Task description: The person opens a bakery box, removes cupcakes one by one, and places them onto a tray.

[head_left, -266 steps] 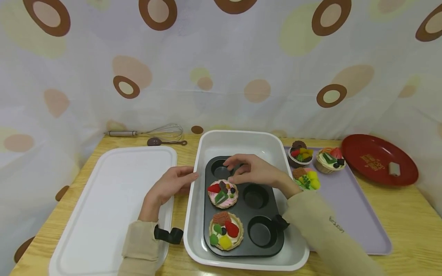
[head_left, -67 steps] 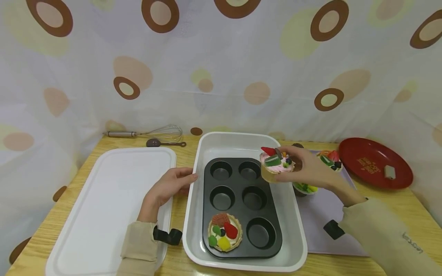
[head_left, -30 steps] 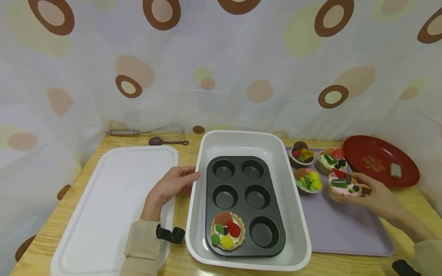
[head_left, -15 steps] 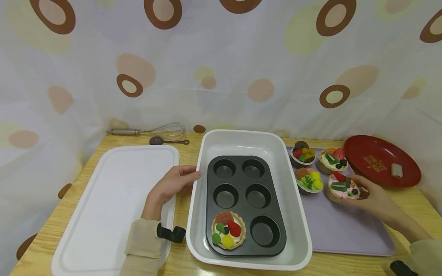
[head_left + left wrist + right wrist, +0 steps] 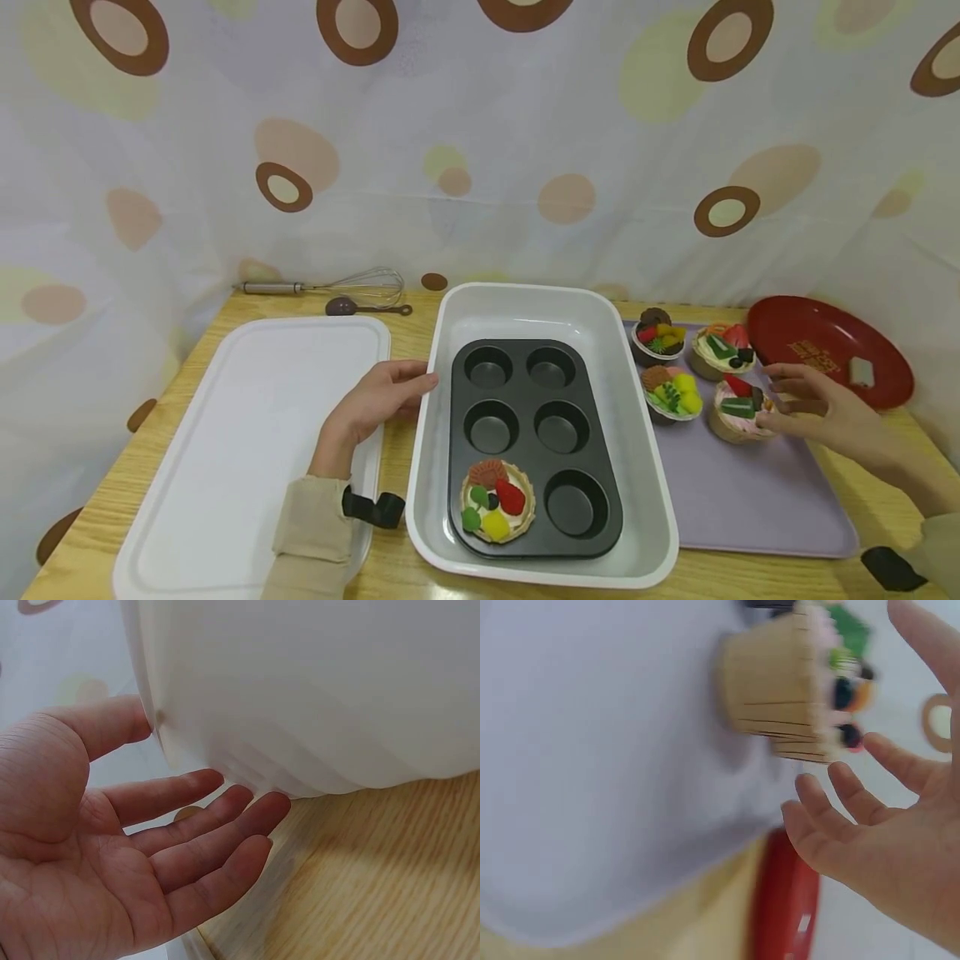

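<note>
My right hand (image 5: 828,408), fingers spread, is just beside the pink-cream fruit tart (image 5: 738,408), which sits on the lilac tray (image 5: 780,508). In the right wrist view the tart (image 5: 772,679) stands apart from the open palm. Three other toy cakes are grouped near it: a chocolate cupcake (image 5: 657,337), a green-cream cupcake (image 5: 671,393) and a fruit tart with orange slices (image 5: 722,350). At the left side of the white tub (image 5: 637,467), my left hand (image 5: 378,400) rests its thumb at the rim, loose fingers against the outer wall.
Inside the tub lies a dark muffin pan (image 5: 528,492), with one fruit tart (image 5: 497,502) in its front left cup. A white lid-like board (image 5: 255,450) lies to the left. Behind are a whisk (image 5: 273,288) and brown spoon (image 5: 341,306); a red plate (image 5: 795,325) lies at right.
The pink-cream tart has gone from the pan's middle left cup to the lilac tray. My right hand has let go of it and drawn slightly right; my left hand has stayed at the tub.
</note>
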Demonstrator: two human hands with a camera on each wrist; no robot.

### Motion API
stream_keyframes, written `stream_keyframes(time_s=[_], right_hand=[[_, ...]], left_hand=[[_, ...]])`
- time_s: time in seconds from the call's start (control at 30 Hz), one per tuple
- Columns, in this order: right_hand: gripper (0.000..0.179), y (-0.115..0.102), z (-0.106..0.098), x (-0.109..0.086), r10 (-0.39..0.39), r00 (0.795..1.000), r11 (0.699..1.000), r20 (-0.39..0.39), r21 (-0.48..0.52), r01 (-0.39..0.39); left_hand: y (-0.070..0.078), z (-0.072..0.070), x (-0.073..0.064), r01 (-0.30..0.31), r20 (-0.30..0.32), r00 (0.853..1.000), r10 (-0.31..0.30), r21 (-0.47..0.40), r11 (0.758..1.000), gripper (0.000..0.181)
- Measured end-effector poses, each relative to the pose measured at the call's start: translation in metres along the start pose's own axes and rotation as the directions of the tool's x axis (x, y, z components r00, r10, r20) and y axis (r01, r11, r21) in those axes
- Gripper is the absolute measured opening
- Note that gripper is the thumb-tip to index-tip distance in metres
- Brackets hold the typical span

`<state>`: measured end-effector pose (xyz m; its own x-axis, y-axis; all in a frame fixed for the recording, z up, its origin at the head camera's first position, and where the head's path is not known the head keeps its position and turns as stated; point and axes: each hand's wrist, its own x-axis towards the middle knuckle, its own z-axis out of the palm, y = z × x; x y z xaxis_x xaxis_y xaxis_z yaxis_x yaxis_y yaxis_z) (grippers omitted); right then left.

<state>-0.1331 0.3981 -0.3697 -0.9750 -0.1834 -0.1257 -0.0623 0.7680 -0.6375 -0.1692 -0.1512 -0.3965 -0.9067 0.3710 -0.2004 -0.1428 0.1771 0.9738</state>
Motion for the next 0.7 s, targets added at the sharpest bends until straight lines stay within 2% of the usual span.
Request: stream_keyframes(time_s=[0.13,0.23,0.3,0.37,0.53,0.6,0.7], right_hand=[[0.055,-0.015,-0.018,0.000,-0.007,0.993,1.000,-0.120,-0.015,0.005],[0.044,-0.032,-0.025,0.003,-0.048,0.972,0.998,-0.230,0.034,0.058],[0.042,-0.046,-0.025,0.007,-0.071,0.964,0.991,-0.255,0.095,0.098],[0.042,-0.060,-0.021,0.011,-0.091,0.964,0.983,-0.248,0.133,0.127],[0.043,-0.096,0.000,0.020,-0.117,0.979,0.974,-0.165,0.175,0.146],[0.044,-0.109,0.008,0.025,-0.155,0.979,0.965,-0.133,0.192,0.179],[0.047,-0.130,0.023,0.032,-0.235,0.967,0.942,-0.095,0.225,0.251]], left_hand=[[0.000,0.001,0.001,0.003,-0.001,1.000,-0.003,0.003,1.000,0.051],[0.001,0.000,0.002,-0.004,-0.002,1.000,0.004,0.011,1.000,0.051],[0.001,0.000,0.002,-0.007,-0.008,1.000,0.007,0.019,1.000,0.051],[0.002,0.000,0.002,-0.006,-0.009,1.000,0.006,0.027,1.000,0.051],[0.001,0.000,0.000,0.001,-0.005,1.000,-0.001,0.028,1.000,0.051],[0.001,0.001,0.001,-0.002,-0.002,1.000,0.002,0.024,1.000,0.051],[0.001,0.001,0.001,-0.005,0.000,1.000,0.005,0.024,1.000,0.051]])
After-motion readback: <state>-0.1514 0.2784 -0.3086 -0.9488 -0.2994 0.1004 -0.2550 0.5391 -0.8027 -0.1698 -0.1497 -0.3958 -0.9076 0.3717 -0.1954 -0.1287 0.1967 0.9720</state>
